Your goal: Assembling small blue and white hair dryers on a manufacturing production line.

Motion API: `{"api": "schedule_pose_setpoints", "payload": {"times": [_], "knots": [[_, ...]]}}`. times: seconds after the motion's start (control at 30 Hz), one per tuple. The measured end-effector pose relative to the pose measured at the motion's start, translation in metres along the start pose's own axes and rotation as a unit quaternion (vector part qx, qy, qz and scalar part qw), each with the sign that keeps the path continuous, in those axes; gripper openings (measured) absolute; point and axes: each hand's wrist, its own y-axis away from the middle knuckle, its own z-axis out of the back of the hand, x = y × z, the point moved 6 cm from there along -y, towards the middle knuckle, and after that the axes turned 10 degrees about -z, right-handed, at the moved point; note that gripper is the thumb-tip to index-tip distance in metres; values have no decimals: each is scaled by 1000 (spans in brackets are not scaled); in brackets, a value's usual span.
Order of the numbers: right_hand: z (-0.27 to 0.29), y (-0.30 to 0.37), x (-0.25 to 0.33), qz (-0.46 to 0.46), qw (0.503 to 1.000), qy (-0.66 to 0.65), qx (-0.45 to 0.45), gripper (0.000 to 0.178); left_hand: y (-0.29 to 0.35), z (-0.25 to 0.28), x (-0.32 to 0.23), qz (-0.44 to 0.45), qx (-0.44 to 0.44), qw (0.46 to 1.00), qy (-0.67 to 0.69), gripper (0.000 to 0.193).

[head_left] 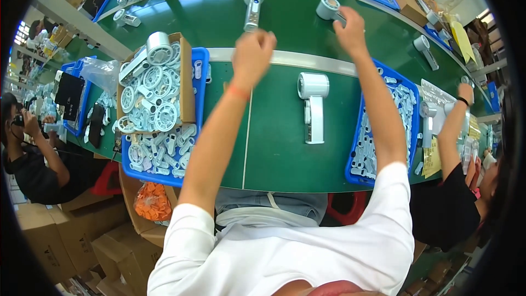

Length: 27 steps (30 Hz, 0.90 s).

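Note:
My left hand [253, 57] is closed and slightly blurred at the near edge of the green belt. Its fingers meet the lower end of a handheld fan [253, 11] with a round head and exposed inner parts; whether they grip it is hidden. Farther right, my right hand [351, 28] is closed on the handle of a second handheld fan [328, 8], whose round head points left. Between my forearms, a white handheld fan [314, 112] lies on the green tabletop, head away from me, with an uncovered section at the handle's lower end.
At left, a cardboard box [188, 85] of fan rings and shells sits in a blue bin [203, 60]. Another blue bin [355, 145] of small parts stands at right. More fans [426, 52] lie on the belt [213, 13]. Co-workers sit on both sides, one arm [452, 115] reaching in.

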Motion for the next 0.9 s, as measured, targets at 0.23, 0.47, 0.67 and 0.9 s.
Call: {"api": "schedule_pose_setpoints", "payload": {"times": [0.23,0.47,0.67,0.9], "knots": [[-26,-36,-29,-165,904,187,348,57,171,40,-30,108,150,970,156,19],[70,172,182,95,932,-189,294,49,179,3,-59,88,-48,815,571,80],[135,166,18,-82,984,144,64,15,218,32,-55,146,-22,816,559,49],[107,183,-44,-76,886,373,264,20,222,37,-38,176,27,858,483,34]]}}
